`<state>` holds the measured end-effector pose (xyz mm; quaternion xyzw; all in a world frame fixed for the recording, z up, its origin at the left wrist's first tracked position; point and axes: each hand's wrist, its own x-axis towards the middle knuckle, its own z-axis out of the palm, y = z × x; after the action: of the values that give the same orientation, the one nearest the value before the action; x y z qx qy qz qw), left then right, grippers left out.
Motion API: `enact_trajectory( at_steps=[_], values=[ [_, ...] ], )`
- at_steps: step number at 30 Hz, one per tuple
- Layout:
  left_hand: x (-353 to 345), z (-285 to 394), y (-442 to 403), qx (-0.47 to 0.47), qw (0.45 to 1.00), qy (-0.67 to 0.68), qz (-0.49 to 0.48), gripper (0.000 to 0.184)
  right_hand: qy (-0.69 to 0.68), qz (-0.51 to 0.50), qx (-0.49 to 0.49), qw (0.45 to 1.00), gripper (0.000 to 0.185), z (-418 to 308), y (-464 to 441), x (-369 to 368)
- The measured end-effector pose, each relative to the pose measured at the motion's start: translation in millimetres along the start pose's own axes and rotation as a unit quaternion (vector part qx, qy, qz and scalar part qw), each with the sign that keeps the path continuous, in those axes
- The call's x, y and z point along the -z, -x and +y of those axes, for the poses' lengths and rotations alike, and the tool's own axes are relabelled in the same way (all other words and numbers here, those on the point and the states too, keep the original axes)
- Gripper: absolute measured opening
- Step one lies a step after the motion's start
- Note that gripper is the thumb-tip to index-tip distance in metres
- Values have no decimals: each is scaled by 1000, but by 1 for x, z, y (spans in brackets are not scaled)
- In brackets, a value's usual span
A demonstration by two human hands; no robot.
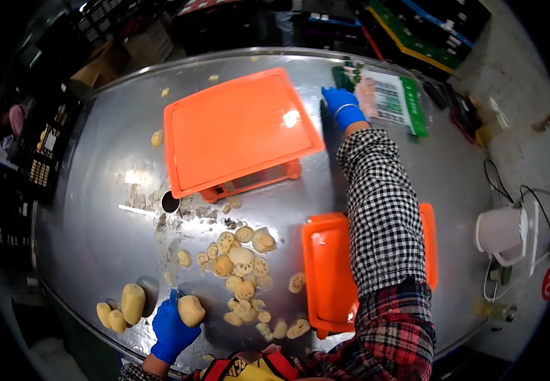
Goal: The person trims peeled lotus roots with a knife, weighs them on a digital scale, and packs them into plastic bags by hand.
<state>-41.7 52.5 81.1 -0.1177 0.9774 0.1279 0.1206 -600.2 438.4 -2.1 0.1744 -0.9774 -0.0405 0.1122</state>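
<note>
My left hand (172, 329), in a blue glove, is closed round a peeled piece of lotus root (191, 311) near the table's front edge. To its left lie several more peeled lotus root pieces (133, 303). Cut lotus root slices (244, 290) are heaped to the right of this hand. My right hand (342, 105), also gloved in blue, reaches to the far side of the table. Its fingers look curled over a dark thing, mostly hidden, that I cannot make out. Just beyond it are a dark green item (343, 78) and a printed plastic packet (386, 98).
An orange weighing scale (240, 130) stands on the metal table (97, 241). An orange tray (325, 273) lies under my right forearm. Behind the scale's front edge shows a drain hole (170, 202). A pale jug (500, 235) with cables stands at right; stacked crates (414, 38) are at the back.
</note>
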Motion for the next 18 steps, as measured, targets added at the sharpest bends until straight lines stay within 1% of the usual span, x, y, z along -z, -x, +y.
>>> enact_trajectory(
  at_steps=[2, 4, 6, 7, 8, 10, 11, 12, 13, 14, 15, 16, 17, 18],
  values=[
    [-2, -4, 1, 3, 1000, -7, -5, 89, 30, -75, -50, 995, 35, -7, -12, -14],
    [-3, -6, 1, 12, 1000, 8, 1, 91, 70, -137, -57, 986, 27, -23, -13, 7],
    [-7, -9, 1, -6, 1000, 22, 13, 92, 63, -53, -9, 997, 18, -16, -8, -7],
    [-6, -8, 2, -14, 999, 37, 24, 92, 70, -74, 1, 995, 17, -13, -7, -7],
    [-6, -9, 1, -12, 999, 25, 18, 92, 35, -40, 1, 999, 16, -12, -3, -5],
    [-8, -13, 5, -28, 998, 36, 47, 91, -44, 32, -4, 998, 14, -27, 12, 17],
    [-11, -13, 5, -21, 998, 34, 51, 89, -154, 95, -22, 983, 10, -29, 16, 36],
    [-12, -15, 3, -21, 997, 32, 60, 88, -212, 230, 33, 949, 9, -25, 20, 59],
    [-14, -16, 5, -23, 997, 32, 63, 87, -227, 295, -37, 927, 10, -22, 24, 87],
    [-15, -16, 11, -27, 998, 30, 55, 87, -372, 273, -89, 883, 10, 0, 27, 112],
    [-13, -14, 13, -17, 998, 18, 56, 86, -461, 285, -45, 839, 25, 14, 54, 163],
    [-14, -11, 14, -15, 998, 5, 55, 85, -469, 285, -106, 829, 23, 30, 92, 204],
    [-23, -17, 18, -51, 993, -11, 103, 84, -470, 288, -167, 817, 24, 43, 131, 244],
    [-20, -10, 19, -17, 996, -25, 85, 83, -467, 297, -205, 807, 25, 55, 179, 275]
  ],
)
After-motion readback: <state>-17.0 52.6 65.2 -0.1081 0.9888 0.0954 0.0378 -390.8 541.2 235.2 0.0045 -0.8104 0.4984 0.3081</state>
